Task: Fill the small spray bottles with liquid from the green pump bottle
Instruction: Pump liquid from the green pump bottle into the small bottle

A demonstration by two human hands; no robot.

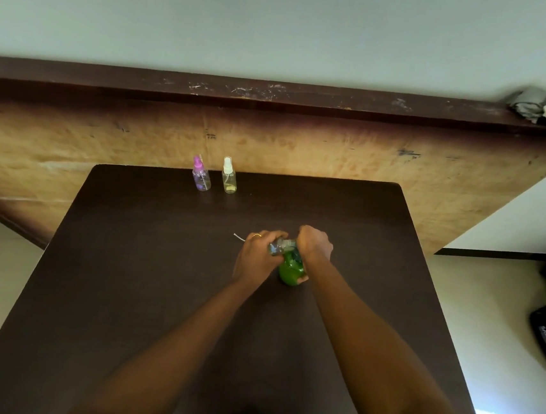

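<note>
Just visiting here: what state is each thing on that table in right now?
Pink-capped spray bottle: upright, cap on, untouched.
White-capped spray bottle: upright, cap on, untouched.
Green pump bottle: gripped by the right hand.
Small clear bottle: held by the left hand at the pump bottle's top; fill level unclear.
Thin white tube: beside the left hand; held or lying, cannot tell.

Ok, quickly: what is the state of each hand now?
Left hand: holds a small clear bottle.
Right hand: grips the green pump bottle.
</note>
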